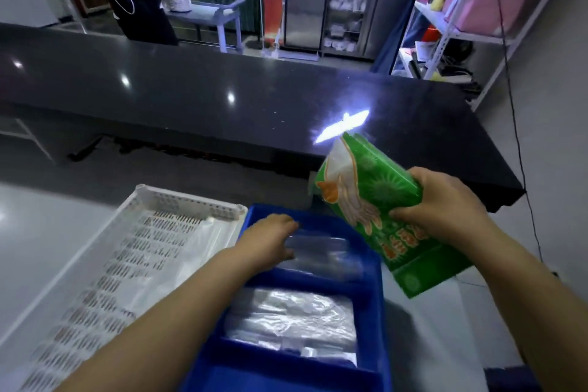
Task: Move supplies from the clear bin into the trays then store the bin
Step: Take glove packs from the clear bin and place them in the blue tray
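Sorting is judged approx midway: clear film packs (292,315) are seen in blue divided plastic tray (377,312). Green printed plastic pack (375,200) is gripped by right hand (445,204) at 2 o'clock; left hand (270,242) is set on packs at 12, grip can't be told. Clear bin unseen, storing pending.

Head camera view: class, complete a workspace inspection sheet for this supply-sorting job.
Surface: pale worktop under both trays.
Job's things: white perforated plastic tray, clear sheet inside; blue divided plastic tray holding clear plastic packs; green printed plastic packet, held aloft at its right.
Clutter: nothing seen.
Grippers: right hand grips the packet; left hand reaches into blue tray's far compartment, fingers blurred.
Cables: dark cable hanging down right wall.
Surroundings: glossy black counter, white metal shelving, another person behind.
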### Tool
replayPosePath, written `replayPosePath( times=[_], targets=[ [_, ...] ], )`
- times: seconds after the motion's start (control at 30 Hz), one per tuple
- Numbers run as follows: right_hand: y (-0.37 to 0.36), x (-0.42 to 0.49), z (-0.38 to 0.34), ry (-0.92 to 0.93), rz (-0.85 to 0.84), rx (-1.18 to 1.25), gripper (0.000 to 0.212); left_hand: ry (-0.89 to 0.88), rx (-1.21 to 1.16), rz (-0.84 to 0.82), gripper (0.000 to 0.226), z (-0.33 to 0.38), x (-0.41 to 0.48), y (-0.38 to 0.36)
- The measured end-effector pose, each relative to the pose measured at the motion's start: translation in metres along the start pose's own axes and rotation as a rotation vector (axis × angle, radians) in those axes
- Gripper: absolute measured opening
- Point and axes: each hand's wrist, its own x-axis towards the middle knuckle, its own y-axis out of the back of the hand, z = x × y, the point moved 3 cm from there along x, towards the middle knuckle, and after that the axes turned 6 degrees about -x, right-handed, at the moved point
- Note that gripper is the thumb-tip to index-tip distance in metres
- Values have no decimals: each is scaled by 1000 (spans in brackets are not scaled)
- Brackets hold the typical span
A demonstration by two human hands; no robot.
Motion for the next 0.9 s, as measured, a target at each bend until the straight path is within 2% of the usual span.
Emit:
replayPosePath(
  times=[0.17, 0.3, 0.43, 0.5, 0.7, 0.9],
  targets=[
    [-3, -9, 31, -67, -14, -17, 32, -84, 164, -299, 74, 5, 34, -28],
    [-6, -22, 44, -143, -10, -20, 32, -149, 212, -367, 70, 3, 42, -32],
    [-8, -35, 43, -197, 2, -68, 33, -228, 283, -300, 63, 4, 42, -37],
    [-9, -38, 39, -215, 12, -89, 33, -204, 192, -286, 60, 1, 40, -37],
    [-11, -36, 20, -195, 49, -131, 31, -139, 18, -235, 14, -4, 32, -31],
    [-7, -22, -10, -114, 101, -123, 28, -162, 160, 37, 16, 5, 5, -3]
  ],
)
